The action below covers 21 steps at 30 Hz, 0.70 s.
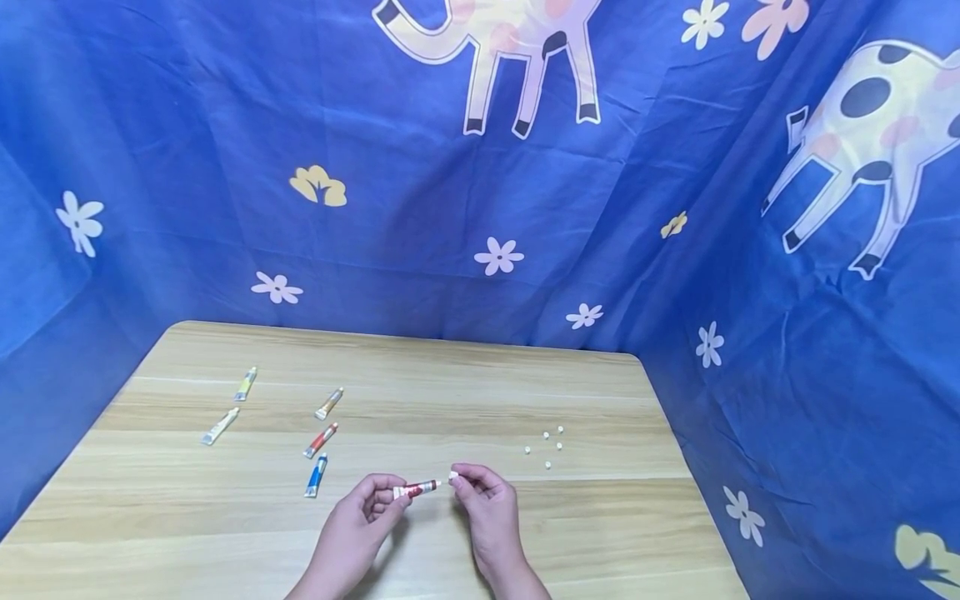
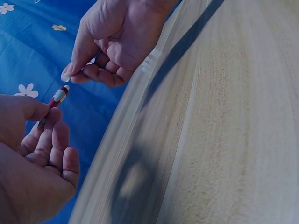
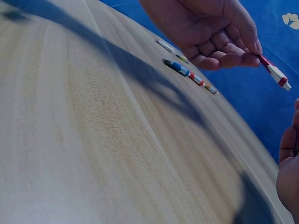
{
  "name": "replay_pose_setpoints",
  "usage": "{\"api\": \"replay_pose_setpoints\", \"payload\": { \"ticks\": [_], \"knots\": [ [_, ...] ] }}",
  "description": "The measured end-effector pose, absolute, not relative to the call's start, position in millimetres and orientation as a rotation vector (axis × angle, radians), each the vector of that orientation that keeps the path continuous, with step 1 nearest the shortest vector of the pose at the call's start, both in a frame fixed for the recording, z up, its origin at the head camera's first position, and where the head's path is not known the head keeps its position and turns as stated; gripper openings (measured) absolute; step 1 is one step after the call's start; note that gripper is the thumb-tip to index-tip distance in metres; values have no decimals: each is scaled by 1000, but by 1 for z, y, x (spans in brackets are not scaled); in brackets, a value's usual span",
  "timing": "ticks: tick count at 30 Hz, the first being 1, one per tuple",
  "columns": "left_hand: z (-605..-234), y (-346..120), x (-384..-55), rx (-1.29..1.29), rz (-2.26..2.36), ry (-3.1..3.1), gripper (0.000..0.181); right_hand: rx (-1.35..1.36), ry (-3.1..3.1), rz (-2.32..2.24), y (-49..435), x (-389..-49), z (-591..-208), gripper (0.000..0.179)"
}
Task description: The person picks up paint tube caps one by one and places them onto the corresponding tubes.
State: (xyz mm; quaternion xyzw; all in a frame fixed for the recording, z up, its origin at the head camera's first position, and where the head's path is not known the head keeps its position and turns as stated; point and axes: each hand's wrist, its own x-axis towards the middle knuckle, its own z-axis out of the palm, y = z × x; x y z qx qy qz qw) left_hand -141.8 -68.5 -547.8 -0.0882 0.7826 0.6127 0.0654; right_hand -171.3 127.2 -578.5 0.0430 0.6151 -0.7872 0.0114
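Between thumb and fingers my left hand (image 1: 362, 518) pinches a dark red paint tube (image 1: 420, 489), its bare white nozzle pointing right. Just off that nozzle, my right hand (image 1: 491, 515) holds a small white cap (image 1: 453, 475) between thumb and forefinger. A narrow gap separates cap and tube in the head view. The left wrist view shows the cap (image 2: 67, 77) at the right hand's fingertips, slightly above the tube (image 2: 58, 97). In the right wrist view the tube (image 3: 275, 72) juts from the left hand, while the cap is not visible.
Left on the wooden table (image 1: 600, 533) lie a blue tube (image 1: 317, 476), a red tube (image 1: 321, 440), an ochre tube (image 1: 329, 403), a white tube (image 1: 221, 426) and a yellow tube (image 1: 246, 384). Several loose white caps (image 1: 547, 465) lie to the right. Blue patterned cloth (image 1: 420, 275) surrounds the table.
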Motion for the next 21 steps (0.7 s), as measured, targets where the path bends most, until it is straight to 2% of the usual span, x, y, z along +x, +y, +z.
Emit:
{"api": "replay_pose_setpoints", "payload": {
  "ticks": [21],
  "knots": [
    [-547, -68, -142, -247, 1847, 2361, 23, 94, 2091, -2308, 118, -165, -577, 23]
  ]
}}
